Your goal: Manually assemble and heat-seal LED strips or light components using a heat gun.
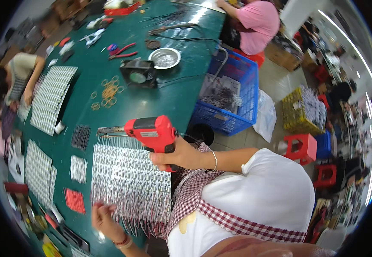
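My right hand is wrapped round the grip of a red and black soldering gun. Its metal tip extends left over the upper edge of a silver panel made of rows of small modules. Thin wires hang from the panel's lower and right edges. By the panel's lower left corner is my left hand, fingers pinched together and slightly blurred; what they hold cannot be made out. Left of the panel lie bundles of short black wires, white wires and red wires.
On the green table are rubber bands, a black box-shaped device, a metal bowl, red-handled pliers and more panels. A blue crate stands beside it. Two people sit at the table; a red stool is behind.
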The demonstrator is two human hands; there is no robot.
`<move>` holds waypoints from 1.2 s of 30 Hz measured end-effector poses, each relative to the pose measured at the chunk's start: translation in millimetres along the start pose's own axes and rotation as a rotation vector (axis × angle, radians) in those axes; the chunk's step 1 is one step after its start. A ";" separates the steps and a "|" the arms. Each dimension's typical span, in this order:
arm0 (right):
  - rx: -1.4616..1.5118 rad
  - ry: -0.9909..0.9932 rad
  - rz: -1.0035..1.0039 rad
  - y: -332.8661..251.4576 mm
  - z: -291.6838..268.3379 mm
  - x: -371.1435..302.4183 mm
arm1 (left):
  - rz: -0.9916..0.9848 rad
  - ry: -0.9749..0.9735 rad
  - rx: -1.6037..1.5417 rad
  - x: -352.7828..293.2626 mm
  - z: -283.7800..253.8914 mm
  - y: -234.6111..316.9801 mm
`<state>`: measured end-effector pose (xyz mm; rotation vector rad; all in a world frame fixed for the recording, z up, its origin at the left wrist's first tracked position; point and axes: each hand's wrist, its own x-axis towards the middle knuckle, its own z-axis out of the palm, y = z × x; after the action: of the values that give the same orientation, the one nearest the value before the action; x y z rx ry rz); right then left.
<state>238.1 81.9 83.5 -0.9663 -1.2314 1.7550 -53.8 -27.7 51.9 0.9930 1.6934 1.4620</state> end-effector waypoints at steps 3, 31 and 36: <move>-0.105 -0.165 -0.059 2.0 26.5 10.0 | -0.073 -0.192 -0.122 -26.5 55.5 17.2; -0.428 -0.297 -0.066 28.8 53.7 18.9 | -0.306 -0.274 -0.198 -30.3 76.8 18.1; -0.381 -0.192 0.044 23.7 59.9 23.6 | -0.146 -0.240 0.059 -25.0 76.1 16.4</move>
<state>170.8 75.0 71.9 -1.0608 -1.7234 1.7115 26.3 -12.5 58.0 1.0101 1.6055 1.1555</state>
